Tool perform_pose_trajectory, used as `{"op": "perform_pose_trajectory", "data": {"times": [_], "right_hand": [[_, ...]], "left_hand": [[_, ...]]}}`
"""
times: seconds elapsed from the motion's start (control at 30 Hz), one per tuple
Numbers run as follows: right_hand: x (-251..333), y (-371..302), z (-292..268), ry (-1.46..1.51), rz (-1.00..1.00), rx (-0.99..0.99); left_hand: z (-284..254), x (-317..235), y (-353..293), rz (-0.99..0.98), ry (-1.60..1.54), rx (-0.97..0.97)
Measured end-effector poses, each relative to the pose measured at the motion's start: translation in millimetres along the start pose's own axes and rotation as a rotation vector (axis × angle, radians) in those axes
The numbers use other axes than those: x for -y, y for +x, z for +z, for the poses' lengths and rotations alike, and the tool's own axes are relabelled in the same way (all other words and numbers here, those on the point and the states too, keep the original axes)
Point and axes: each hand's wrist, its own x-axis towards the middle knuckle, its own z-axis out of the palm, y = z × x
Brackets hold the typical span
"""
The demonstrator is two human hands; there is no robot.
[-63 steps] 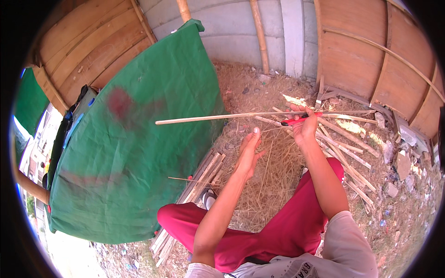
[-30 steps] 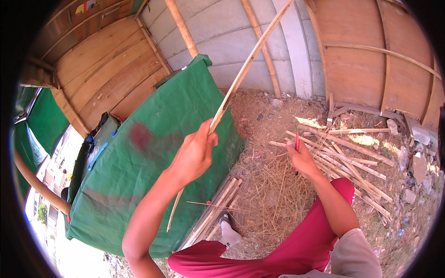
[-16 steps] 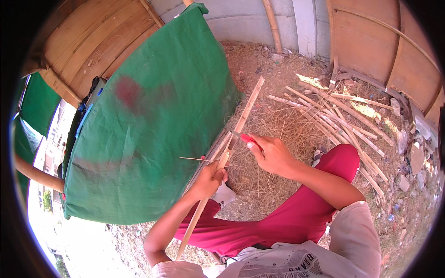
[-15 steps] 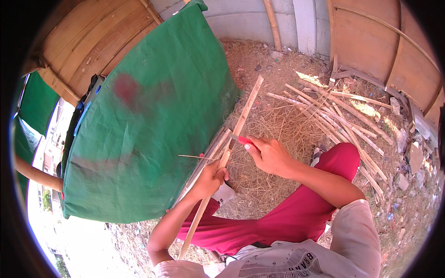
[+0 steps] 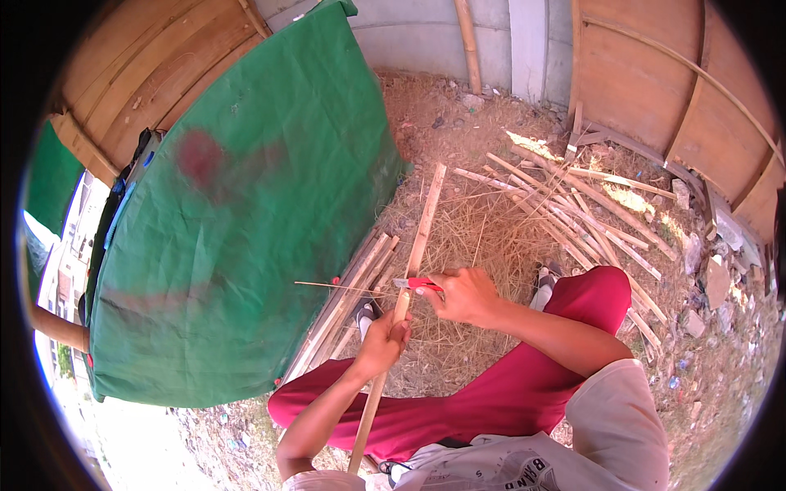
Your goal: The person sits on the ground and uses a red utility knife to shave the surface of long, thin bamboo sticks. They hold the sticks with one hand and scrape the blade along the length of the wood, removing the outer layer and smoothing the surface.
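Note:
My left hand (image 5: 381,344) grips a long pale bamboo strip (image 5: 424,221) that runs from beside my torso up and away over the straw. My right hand (image 5: 467,295) holds a red-handled knife (image 5: 419,284) whose blade lies against the strip just above my left hand. A thin sliver (image 5: 327,286) sticks out to the left from the strip at the blade. My legs in red trousers (image 5: 524,393) are folded under the hands.
A green tarp (image 5: 237,213) hangs on the left. Cut bamboo strips (image 5: 344,303) lie bundled at its foot. More split bamboo (image 5: 589,204) is scattered on the straw at the right, near wooden wall panels (image 5: 647,82) and rubble (image 5: 712,286).
The strip swung from horizontal, up high in my left hand, then down to a steep diagonal. My right hand brought the knife onto it, and both hands now sit closer together.

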Motion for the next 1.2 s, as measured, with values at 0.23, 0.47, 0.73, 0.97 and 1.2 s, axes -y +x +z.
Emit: {"op": "perform_pose_trajectory", "data": {"times": [0.23, 0.47, 0.73, 0.97, 1.2], "right_hand": [[4, -4, 17, -0.047, 0.074, 0.142], [-54, 31, -3, -0.124, 0.304, 0.157], [19, -23, 2, 0.068, 0.002, 0.113], [2, -36, 7, -0.011, 0.003, 0.104], [-22, -34, -7, -0.036, 0.165, 0.126]], "left_hand": [[0, 20, -16, -0.131, -0.063, -0.012], [-7, 24, -57, -0.305, -0.333, 0.171], [-8, 11, -38, -0.271, -0.495, 0.181], [14, 19, -20, -0.242, -0.381, 0.185], [17, 32, -29, -0.302, -0.373, 0.250]]}}
